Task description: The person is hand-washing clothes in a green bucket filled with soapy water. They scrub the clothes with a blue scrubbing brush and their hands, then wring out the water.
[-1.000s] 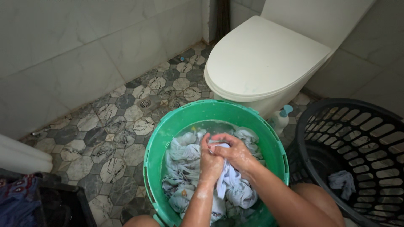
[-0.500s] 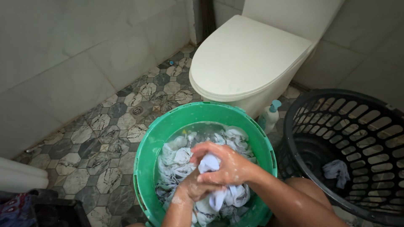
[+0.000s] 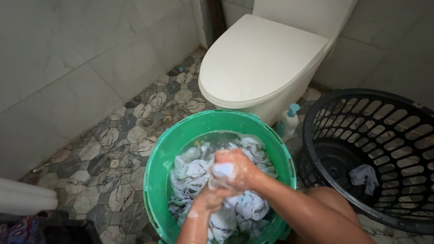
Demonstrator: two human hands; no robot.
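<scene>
You see a green tub [image 3: 156, 180] holding pale blue-white laundry [image 3: 194, 171], a black slatted basket [image 3: 407, 131] at three o'clock, a white toilet [image 3: 257, 63], and grey-white hexagon-patterned floor [image 3: 108, 158].

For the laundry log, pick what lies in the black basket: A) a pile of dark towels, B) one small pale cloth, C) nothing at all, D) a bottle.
B: one small pale cloth lies on the bottom of the black basket, while both hands work soapy cloth in the green tub.

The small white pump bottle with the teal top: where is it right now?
In the head view, the pump bottle stands on the floor right of centre, between the green plastic tub, white toilet and black laundry basket.
</scene>
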